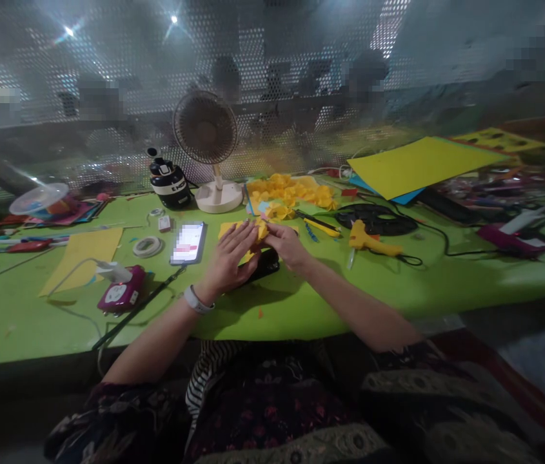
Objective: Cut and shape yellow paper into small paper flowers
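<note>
Above the front of the green table my two hands meet at a crumpled yellow paper piece [261, 229], like a paper flower. My left hand [233, 258] lies along its left side, fingers together on top and thumb below. The thumb and fingers of my right hand [289, 245] pinch its right edge. Much of the piece is hidden by the fingers. Just under the hands is a black object [267, 263], too covered to name. Behind them, several yellow paper flowers [296, 190] are heaped together.
A yellow glue gun [373, 241] and a black mask-like shape [378, 219] lie right of my hands. A cutter knife [323, 223] is nearer. Left are a lit phone [188, 242], a tape roll [147, 246] and a purple plug adapter [122, 290]. A fan [218, 195] and black bottle [170, 183] stand behind.
</note>
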Demonstrator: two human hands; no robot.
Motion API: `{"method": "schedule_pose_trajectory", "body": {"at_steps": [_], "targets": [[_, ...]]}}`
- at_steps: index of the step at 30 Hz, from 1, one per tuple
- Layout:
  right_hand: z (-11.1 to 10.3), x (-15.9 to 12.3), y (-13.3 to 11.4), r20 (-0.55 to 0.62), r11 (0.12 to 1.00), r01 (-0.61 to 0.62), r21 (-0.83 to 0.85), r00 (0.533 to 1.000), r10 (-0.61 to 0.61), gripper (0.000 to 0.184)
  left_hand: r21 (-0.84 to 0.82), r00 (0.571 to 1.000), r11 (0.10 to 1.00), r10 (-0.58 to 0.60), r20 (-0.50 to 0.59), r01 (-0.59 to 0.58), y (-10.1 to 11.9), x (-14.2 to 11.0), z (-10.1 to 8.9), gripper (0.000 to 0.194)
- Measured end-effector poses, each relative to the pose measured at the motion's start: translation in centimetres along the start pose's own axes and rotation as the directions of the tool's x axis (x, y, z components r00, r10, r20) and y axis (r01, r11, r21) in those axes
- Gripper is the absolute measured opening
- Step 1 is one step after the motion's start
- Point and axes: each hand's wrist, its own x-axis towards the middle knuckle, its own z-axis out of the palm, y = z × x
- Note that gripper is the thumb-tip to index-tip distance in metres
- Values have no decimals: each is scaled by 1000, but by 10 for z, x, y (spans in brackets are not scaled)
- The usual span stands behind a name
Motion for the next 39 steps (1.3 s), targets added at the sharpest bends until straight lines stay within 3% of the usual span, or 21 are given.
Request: {"method": "schedule_pose_trajectory", "body": {"at_steps": [6, 11, 17, 24, 30, 36, 39], "targets": [[2, -3, -1, -14, 999, -16, 37, 1000, 16, 28, 110, 999, 994, 2, 42, -6, 6, 0, 1, 67], [3, -3, -4, -11, 999, 43, -27, 999, -43, 29, 116, 988, 989, -102, 112, 89, 12, -1, 1, 67], [5, -5, -7, 4, 995, 60, -80, 998, -60, 27, 120, 993, 989, -91, 78, 81, 13, -4, 6, 68], [6, -5, -7, -5, 1000, 27, 11, 1000, -27, 24, 178, 995, 984, -49, 85, 33, 12, -4, 3, 68], [2, -6, -7, 68, 987, -13, 162, 998, 2, 14, 173, 993, 985, -46, 105, 27, 8, -4, 2, 66], [4, -6, -8, 15, 995, -43, 93, 999, 42, 35, 155, 994, 986, -69, 87, 55, 8, -5, 2, 60], [5, -7, -10, -7, 1000, 17, -3, 1000, -17, 47, 121, 995, 988, -99, -3, 98, 11, 0, -4, 51]]}}
